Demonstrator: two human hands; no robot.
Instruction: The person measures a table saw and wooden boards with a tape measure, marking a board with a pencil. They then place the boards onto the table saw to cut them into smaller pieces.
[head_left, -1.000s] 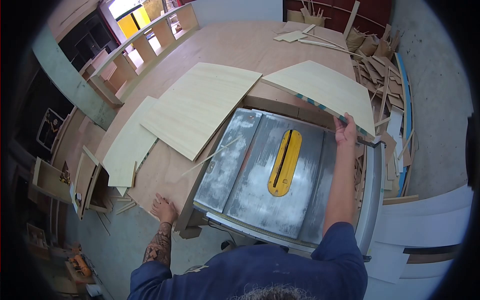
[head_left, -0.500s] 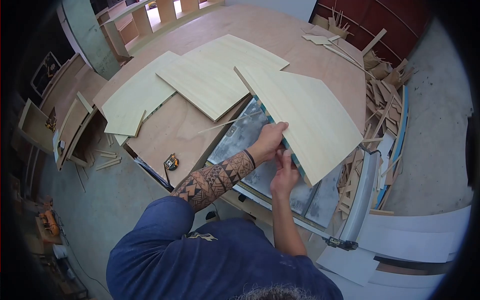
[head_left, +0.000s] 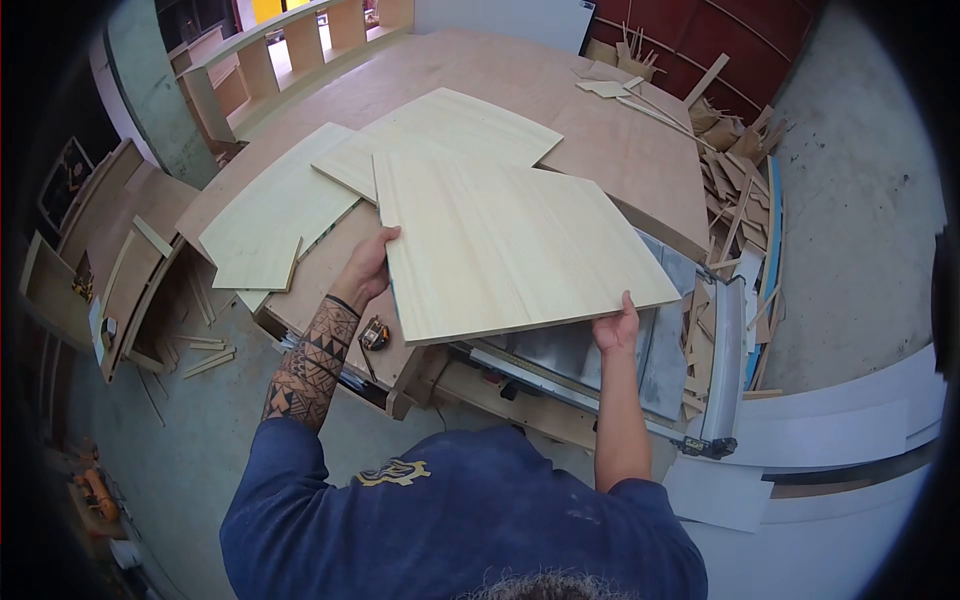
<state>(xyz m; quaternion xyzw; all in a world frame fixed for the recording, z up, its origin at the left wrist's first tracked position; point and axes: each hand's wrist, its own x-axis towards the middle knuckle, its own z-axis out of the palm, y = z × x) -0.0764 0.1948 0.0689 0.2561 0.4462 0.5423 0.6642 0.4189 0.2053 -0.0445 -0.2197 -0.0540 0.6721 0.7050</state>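
**Left hand [head_left: 370, 264] and right hand [head_left: 616, 325], well apart, clamp a pale, flat, angular wooden panel [head_left: 510, 250]**

The left hand grips its left edge, the right hand its near right corner. Beyond the left hand, the panel overlaps a pale rectangular wooden board [head_left: 455, 120]; a black-and-orange tape measure [head_left: 375, 335] sits just nearside. Right of the right hand, a strip of grey metal saw table [head_left: 664, 355] separates the panel from a silver metal rail [head_left: 724, 370]. Earlier both hands met along one edge; now they are spread, the panel turned.
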